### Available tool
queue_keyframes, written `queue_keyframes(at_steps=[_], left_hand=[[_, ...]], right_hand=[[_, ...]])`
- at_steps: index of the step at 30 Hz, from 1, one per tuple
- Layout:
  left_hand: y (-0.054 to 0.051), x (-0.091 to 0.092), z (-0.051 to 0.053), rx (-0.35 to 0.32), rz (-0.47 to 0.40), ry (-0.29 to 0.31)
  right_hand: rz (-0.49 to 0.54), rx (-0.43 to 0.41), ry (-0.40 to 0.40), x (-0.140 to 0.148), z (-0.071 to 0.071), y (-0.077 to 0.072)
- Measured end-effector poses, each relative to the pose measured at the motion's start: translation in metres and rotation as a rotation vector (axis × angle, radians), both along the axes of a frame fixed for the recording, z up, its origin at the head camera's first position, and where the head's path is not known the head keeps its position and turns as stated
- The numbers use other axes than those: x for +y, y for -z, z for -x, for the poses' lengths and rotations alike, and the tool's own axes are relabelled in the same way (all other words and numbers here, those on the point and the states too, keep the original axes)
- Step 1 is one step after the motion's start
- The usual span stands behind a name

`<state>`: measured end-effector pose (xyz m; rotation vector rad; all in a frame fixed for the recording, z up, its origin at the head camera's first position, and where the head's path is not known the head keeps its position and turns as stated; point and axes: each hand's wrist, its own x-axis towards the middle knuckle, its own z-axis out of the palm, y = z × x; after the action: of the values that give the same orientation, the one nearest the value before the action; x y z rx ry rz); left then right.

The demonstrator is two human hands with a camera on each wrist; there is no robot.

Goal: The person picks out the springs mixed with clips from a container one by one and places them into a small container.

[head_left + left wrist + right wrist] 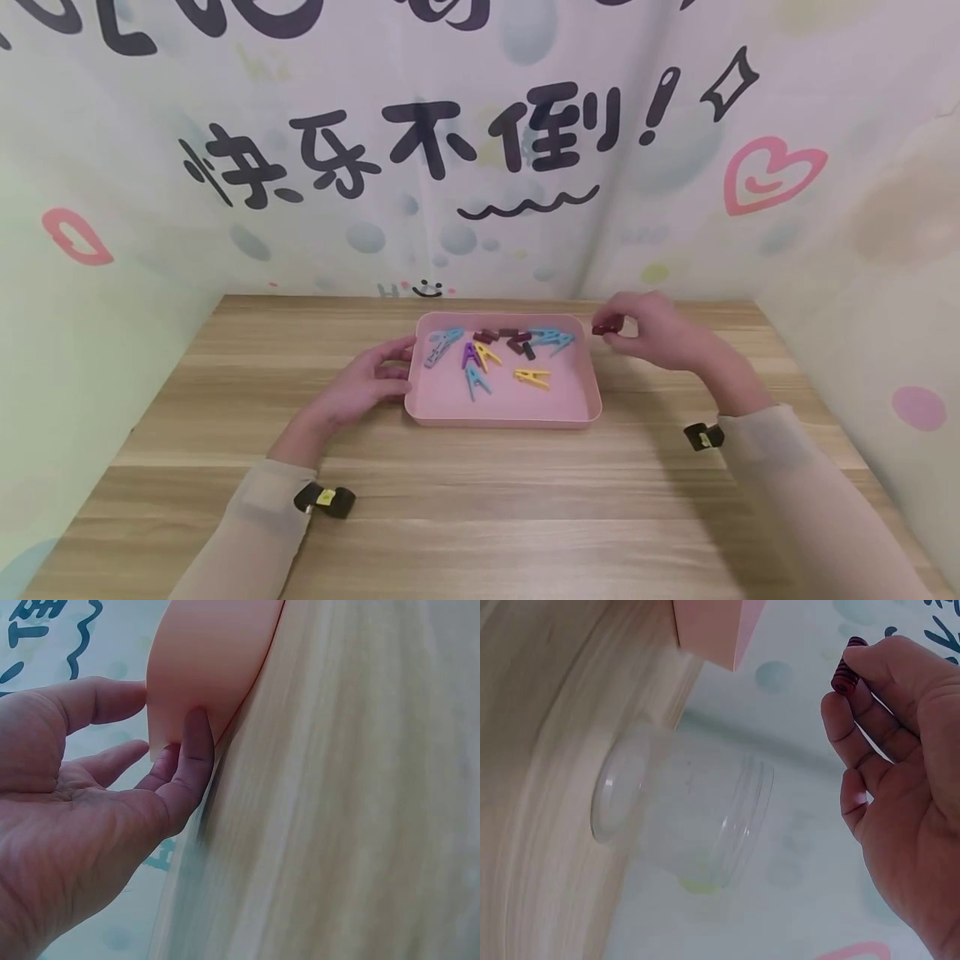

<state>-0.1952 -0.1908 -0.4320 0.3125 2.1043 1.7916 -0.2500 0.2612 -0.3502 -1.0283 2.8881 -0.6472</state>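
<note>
My right hand (660, 333) pinches a small dark red ribbed cylinder (847, 667) between thumb and fingers, just past the right end of a pink tray (502, 423). In the right wrist view, a clear jar (694, 799) stands upright on the table below that hand, its threaded mouth uppermost. At the tray's left end, my left hand (367, 379) rests its loosely bent fingertips against the outer wall. Inside the tray lie several light blue clothespins (476, 382), yellow clothespins (532, 377), a purple clothespin (470, 356) and several dark brown-red pieces (517, 342).
Light wood table (480, 508) extends beneath the tray and both arms. A printed cloth (420, 242) with lettering and hearts hangs behind the table and along its sides. Each wrist wears a black strap device.
</note>
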Motion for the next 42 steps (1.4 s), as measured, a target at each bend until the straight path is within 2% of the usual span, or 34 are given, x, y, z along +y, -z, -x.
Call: queue_keyframes(at_steps=[3, 13, 25, 38, 42], left_hand=[[0.0, 0.0, 0.0, 0.001, 0.001, 0.002], [-0.001, 0.0, 0.0, 0.004, 0.006, 0.003], [0.003, -0.001, 0.001, -0.014, -0.027, 0.006], [0.001, 0.0, 0.001, -0.009, 0.011, -0.004], [0.002, 0.0, 0.0, 0.0, 0.015, -0.001]], right_hand=[[0.011, 0.002, 0.002, 0.007, 0.001, -0.003], [0.03, 0.088, 0.011, 0.03, 0.005, -0.009], [0.004, 0.011, 0.128, 0.048, 0.016, -0.014], [-0.033, -0.005, 0.159, 0.057, 0.039, -0.007], [-0.048, -0.012, 0.142, 0.057, 0.044, -0.002]])
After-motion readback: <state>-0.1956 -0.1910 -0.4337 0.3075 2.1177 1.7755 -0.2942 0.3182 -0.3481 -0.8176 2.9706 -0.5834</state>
